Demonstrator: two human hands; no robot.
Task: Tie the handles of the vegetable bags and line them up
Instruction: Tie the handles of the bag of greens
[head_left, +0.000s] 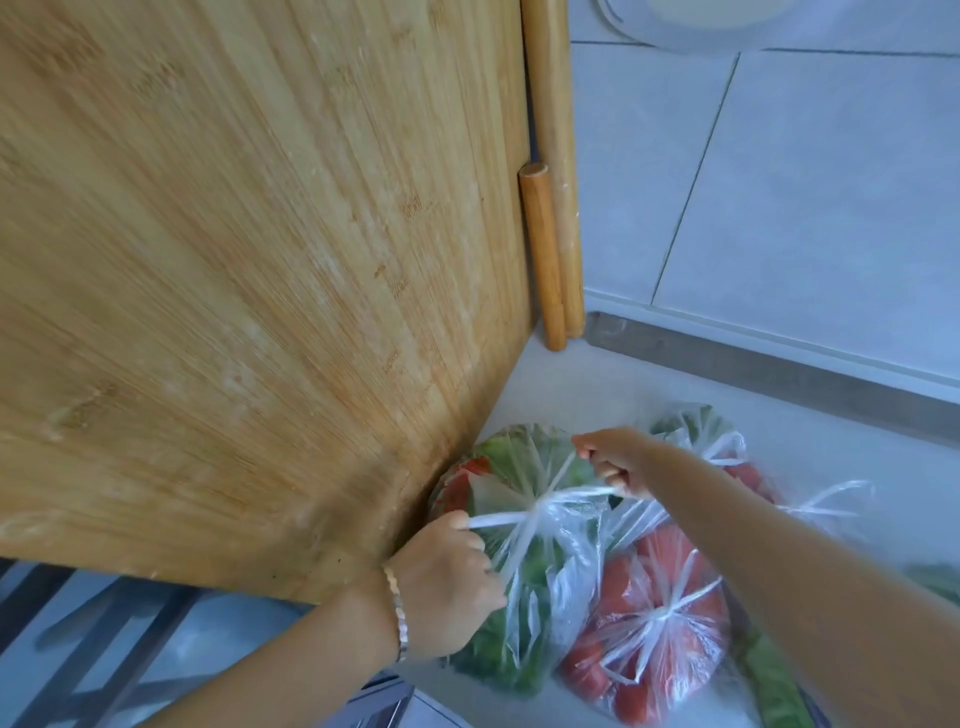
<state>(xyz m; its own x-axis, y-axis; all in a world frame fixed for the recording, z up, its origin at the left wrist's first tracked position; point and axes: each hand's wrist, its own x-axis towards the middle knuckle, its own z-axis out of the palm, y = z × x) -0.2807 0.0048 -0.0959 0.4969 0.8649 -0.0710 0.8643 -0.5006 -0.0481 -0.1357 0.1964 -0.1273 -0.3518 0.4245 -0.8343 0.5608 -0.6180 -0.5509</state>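
A clear plastic bag of green leaves (519, 613) stands on the pale counter (571, 384) beside the upright board. My left hand (447, 577) grips one of its handles on the left side. My right hand (618, 460) grips the other handle on the right. The two handles cross at a twisted knot (537, 512) stretched between my hands. A bag of red tomatoes (654, 629) with a tied top lies just right of it. A third bag with greens and red items (722, 447) lies behind my right forearm, partly hidden.
A large bamboo cutting board (260, 260) leans upright at the left, touching the green bag. Two wooden rolling pins (550, 208) stand in the corner against the tiled wall (805, 182). More greens (779, 686) show at the bottom right.
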